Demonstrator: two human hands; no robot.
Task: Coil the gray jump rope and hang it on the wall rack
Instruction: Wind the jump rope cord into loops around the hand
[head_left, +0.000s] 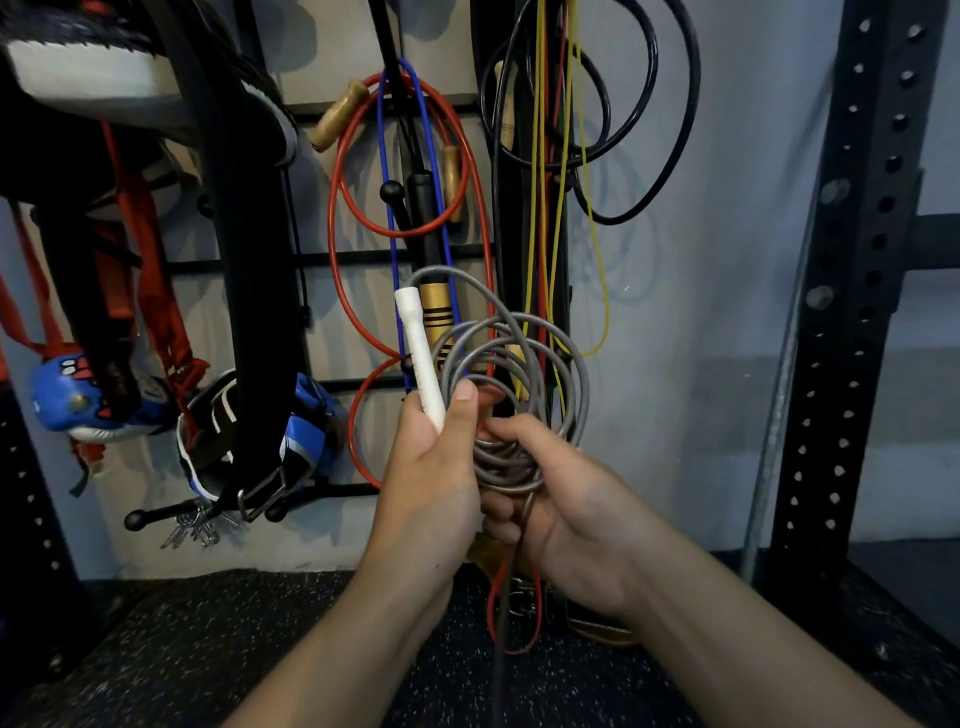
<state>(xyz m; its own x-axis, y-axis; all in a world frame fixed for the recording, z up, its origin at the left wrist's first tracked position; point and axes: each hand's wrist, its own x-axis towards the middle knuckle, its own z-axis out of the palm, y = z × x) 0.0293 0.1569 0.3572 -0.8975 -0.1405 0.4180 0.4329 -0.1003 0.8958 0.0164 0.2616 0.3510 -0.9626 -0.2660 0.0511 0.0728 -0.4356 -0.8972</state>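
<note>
Head view, gray jump rope (511, 374) coiled, white handle (420, 353)

Wall rack (332, 257), black grid, centre frame: bears red rope (340, 208), blue rope (383, 156), black rope (652, 104), yellow cord (602, 270).

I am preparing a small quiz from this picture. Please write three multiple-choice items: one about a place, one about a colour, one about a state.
1. Where is the gray rope?
A. on the floor
B. in both hands
C. hung on the rack

2. What colour is the handle in the left hand?
A. white
B. black
C. blue

3. How is the gray rope?
A. stretched straight
B. knotted to a post
C. coiled in loops

Answers:
1 B: the left hand and right hand grip it in front of the rack.
2 A: the handle is plainly white.
3 C: several loops rise above the hands.
</note>
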